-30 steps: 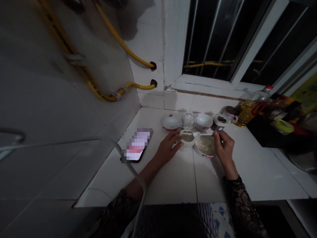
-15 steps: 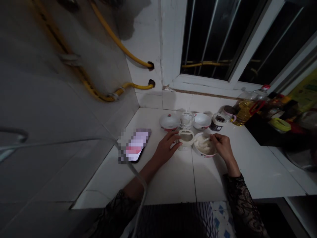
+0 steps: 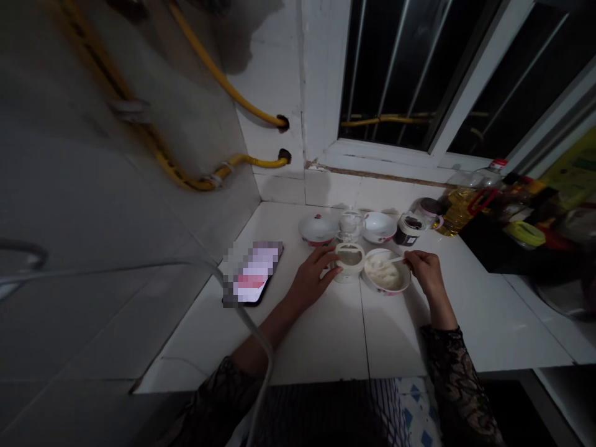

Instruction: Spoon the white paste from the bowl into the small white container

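Head view: powder bowl [image 3: 384, 292] taken as landmark for all places. It stood upright on the tabletop [image 3: 321, 347], holding white powder [image 3: 382, 270]. Right hand [image 3: 426, 271], at the bowl's right rim, pinched a pale spoon [image 3: 395, 259] by its handle end, with the other end down in the powder. Left hand [image 3: 311, 277], to the left of the bowl, had thumb and fingers parted, tips against the left side of a white-rimmed container [image 3: 351, 269]; firmness of that contact could not be told. Container sat just left of the bowl, open at the top, contents greyish and unclear.

Progress (judged): work was under way, unfinished. Container open, spoon in the powder; plenty of powder remained in the bowl. Amount already moved, if any, could not be told.

Surface: white tiles with a dark joint running below the bowl. Behind the bowl: a white bowl [image 3: 379, 239], a clear jar [image 3: 351, 223] and, farther left, a red-marked bowl [image 3: 316, 240]. Dark-labelled jar [image 3: 408, 237] behind and right; oil bottle [image 3: 459, 214] farther right. Phone [image 3: 255, 276] well to the left.

Room: dim. Barred window [image 3: 395, 74] beyond the bowl, dark outside; yellow pipe [image 3: 233, 87] along the wall, upper left of the bowl.
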The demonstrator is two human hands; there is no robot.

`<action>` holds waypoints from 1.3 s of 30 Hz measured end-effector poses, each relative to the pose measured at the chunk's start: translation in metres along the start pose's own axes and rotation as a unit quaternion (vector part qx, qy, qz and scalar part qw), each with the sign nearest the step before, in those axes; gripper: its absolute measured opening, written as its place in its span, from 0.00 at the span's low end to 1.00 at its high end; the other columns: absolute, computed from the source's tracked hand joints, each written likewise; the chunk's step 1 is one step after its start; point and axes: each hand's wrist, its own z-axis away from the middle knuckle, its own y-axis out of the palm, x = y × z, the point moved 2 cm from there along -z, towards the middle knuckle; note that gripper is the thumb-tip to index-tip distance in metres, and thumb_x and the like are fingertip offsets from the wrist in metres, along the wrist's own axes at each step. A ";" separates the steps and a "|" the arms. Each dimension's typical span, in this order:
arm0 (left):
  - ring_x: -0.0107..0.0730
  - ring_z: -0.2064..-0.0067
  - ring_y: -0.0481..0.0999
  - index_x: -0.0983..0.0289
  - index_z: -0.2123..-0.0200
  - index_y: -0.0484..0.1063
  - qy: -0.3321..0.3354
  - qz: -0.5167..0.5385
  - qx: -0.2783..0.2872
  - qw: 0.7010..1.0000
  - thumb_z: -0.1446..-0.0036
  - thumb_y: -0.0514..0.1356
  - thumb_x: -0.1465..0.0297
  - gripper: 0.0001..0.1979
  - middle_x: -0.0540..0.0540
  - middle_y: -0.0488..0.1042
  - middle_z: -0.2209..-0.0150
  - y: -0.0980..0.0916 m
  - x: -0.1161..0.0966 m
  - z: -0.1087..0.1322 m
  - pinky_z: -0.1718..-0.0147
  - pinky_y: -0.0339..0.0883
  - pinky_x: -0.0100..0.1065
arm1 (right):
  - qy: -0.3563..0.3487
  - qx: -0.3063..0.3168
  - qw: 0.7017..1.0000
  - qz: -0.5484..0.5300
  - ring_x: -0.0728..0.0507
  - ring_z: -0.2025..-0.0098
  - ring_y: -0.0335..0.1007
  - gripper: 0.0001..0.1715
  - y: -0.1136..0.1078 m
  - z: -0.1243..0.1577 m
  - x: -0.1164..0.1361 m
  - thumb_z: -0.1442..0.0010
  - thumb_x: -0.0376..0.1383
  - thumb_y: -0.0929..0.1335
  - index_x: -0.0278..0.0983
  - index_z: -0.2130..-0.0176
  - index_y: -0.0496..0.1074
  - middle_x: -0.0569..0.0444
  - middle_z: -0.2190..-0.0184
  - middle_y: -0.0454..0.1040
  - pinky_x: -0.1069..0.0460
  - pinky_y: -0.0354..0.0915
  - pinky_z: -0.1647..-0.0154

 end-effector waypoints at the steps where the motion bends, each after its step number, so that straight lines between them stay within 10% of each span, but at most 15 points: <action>1: 0.37 0.49 0.75 0.61 0.56 0.71 -0.002 0.002 0.001 1.000 0.37 0.58 0.68 0.07 0.60 0.71 0.50 0.000 0.000 0.000 0.61 0.77 0.34 | 0.010 -0.001 1.000 -0.013 0.52 0.84 0.50 0.19 0.000 -0.001 0.000 0.58 0.49 0.68 0.36 0.85 0.68 0.59 0.89 0.60 0.53 0.46 0.82; 7: 0.37 0.50 0.75 0.61 0.56 0.71 -0.002 0.007 -0.005 1.000 0.37 0.58 0.68 0.07 0.60 0.71 0.50 0.001 0.002 0.000 0.62 0.77 0.34 | 0.011 -0.046 0.994 -0.100 0.52 0.83 0.50 0.20 0.008 0.006 0.013 0.57 0.50 0.69 0.37 0.83 0.67 0.60 0.88 0.60 0.54 0.48 0.82; 12: 0.37 0.51 0.75 0.61 0.56 0.71 0.003 0.001 -0.004 1.000 0.37 0.58 0.68 0.07 0.60 0.71 0.50 0.001 0.001 0.000 0.62 0.77 0.34 | -0.229 -0.102 0.968 -0.026 0.50 0.78 0.58 0.21 0.031 0.033 0.037 0.40 0.48 0.64 0.37 0.77 0.69 0.58 0.82 0.64 0.54 0.57 0.75; 17: 0.37 0.50 0.75 0.60 0.55 0.71 -0.004 0.007 -0.001 1.000 0.36 0.57 0.66 0.08 0.60 0.71 0.49 0.001 0.001 0.000 0.60 0.77 0.36 | -0.441 0.006 0.881 0.169 0.49 0.74 0.65 0.17 0.049 0.051 0.046 0.34 0.40 0.63 0.37 0.72 0.72 0.53 0.75 0.72 0.54 0.60 0.71; 29: 0.37 0.50 0.75 0.61 0.56 0.71 -0.009 0.002 0.001 1.000 0.37 0.58 0.67 0.08 0.60 0.71 0.50 0.002 0.003 0.001 0.60 0.77 0.36 | -0.283 -0.092 0.944 0.140 0.48 0.75 0.64 0.24 0.002 0.016 0.016 0.36 0.50 0.62 0.36 0.73 0.71 0.55 0.78 0.71 0.53 0.59 0.72; 39: 0.38 0.50 0.75 0.60 0.56 0.71 -0.018 0.010 0.001 1.000 0.37 0.57 0.66 0.08 0.60 0.71 0.49 0.001 0.002 0.001 0.61 0.77 0.36 | -0.346 0.072 0.915 0.193 0.45 0.69 0.70 0.25 0.016 0.022 0.020 0.34 0.51 0.59 0.39 0.69 0.74 0.51 0.72 0.74 0.52 0.63 0.66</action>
